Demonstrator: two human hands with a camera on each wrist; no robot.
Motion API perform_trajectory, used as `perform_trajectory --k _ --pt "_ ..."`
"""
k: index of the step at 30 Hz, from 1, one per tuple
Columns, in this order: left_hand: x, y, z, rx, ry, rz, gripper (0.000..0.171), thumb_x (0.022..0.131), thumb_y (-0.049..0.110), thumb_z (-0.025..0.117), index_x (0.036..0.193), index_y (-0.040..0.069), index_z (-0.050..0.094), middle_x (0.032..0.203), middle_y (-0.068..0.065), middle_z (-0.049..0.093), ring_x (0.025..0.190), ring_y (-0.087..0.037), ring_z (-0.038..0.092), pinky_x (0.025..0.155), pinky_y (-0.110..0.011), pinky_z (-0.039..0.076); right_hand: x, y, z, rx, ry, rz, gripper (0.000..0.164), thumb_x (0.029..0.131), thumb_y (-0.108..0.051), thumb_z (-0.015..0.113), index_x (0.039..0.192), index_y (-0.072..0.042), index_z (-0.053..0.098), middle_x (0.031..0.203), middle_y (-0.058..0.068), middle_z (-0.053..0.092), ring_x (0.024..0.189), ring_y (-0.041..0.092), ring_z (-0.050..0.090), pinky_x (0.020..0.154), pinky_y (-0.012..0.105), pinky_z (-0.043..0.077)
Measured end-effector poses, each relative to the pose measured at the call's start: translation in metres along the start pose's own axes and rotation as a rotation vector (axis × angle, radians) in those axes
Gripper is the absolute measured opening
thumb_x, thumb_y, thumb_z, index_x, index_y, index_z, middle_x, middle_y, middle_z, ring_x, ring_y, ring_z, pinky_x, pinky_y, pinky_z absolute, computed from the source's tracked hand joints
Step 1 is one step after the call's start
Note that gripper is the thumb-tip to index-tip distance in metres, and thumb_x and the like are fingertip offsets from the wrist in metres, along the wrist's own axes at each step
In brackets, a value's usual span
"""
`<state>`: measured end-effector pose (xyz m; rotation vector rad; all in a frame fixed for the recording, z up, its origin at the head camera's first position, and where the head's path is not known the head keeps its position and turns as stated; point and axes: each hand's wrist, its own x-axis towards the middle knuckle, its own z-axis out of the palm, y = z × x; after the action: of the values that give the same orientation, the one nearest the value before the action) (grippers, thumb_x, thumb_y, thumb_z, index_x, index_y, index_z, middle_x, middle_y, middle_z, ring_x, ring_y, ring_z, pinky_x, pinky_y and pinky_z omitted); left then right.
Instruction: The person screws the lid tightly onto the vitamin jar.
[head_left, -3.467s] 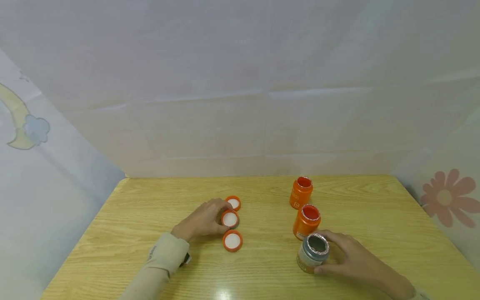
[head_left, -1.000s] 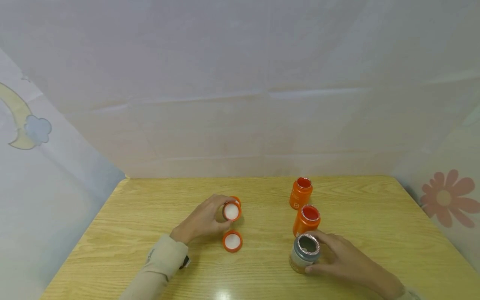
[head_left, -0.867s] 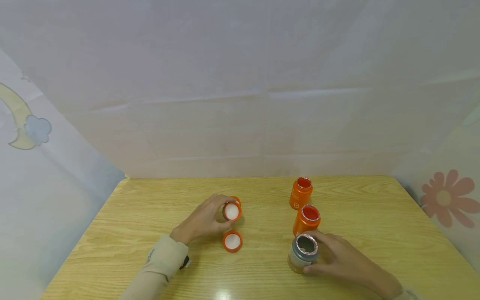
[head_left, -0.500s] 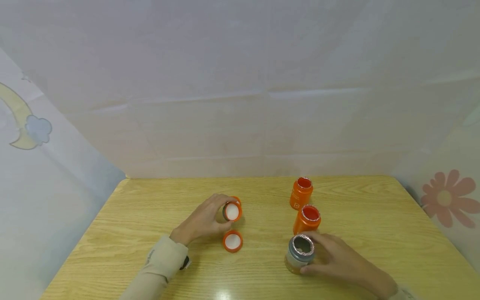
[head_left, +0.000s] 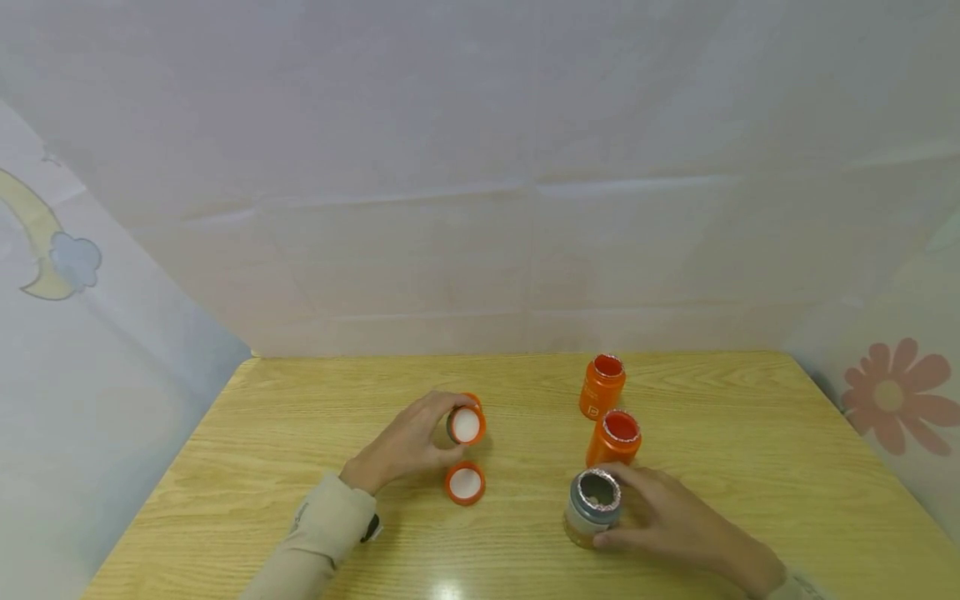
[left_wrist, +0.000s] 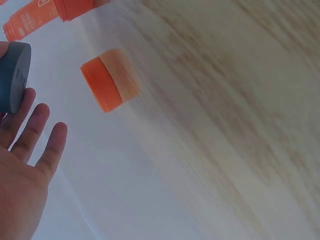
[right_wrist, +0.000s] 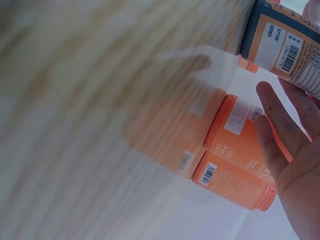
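My left hand (head_left: 408, 442) pinches a grey lid (left_wrist: 14, 77) between thumb and fingers. In the head view this lid is tilted, its white liner and orange inner rim facing me. Behind it an orange lid (head_left: 472, 397) is mostly hidden. Nearer me lies another orange lid (head_left: 465, 482), liner up. With thumb and forefinger my right hand (head_left: 671, 521) grips an uncapped grey jar (head_left: 591, 515), mouth up; its other fingers are spread in the right wrist view. I cannot tell whether the jar touches the table. Just behind it stands an uncapped orange jar (head_left: 613, 442).
A second orange jar (head_left: 600, 390), also uncapped, stands further back on the wooden table (head_left: 300, 400). Pale cloth (head_left: 480, 250) hangs along the table's back edge and at both sides.
Since the earliest frame my left hand has raised and tilted the grey lid from between the orange lids, covering most of the far one. My right hand has moved left with the grey jar.
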<state>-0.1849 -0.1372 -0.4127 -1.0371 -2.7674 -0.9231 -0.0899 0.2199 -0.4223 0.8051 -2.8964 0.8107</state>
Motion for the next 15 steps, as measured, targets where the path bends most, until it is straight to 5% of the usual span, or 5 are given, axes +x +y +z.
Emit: perform_trajectory --k 15 --pt "0.0009 0.0007 0.0013 0.019 0.022 0.062 0.054 0.082 0.022 0.077 0.131 0.016 0.056 0.126 0.006 0.059 0.115 -0.01 0.056 0.098 -0.035 0.051 0.0039 -0.0005 0.005 0.014 0.027 -0.05 0.062 0.077 -0.061 0.075 0.128 -0.033 0.056 0.118 -0.025 0.062 0.106 0.007 0.063 0.089 0.041 0.056"
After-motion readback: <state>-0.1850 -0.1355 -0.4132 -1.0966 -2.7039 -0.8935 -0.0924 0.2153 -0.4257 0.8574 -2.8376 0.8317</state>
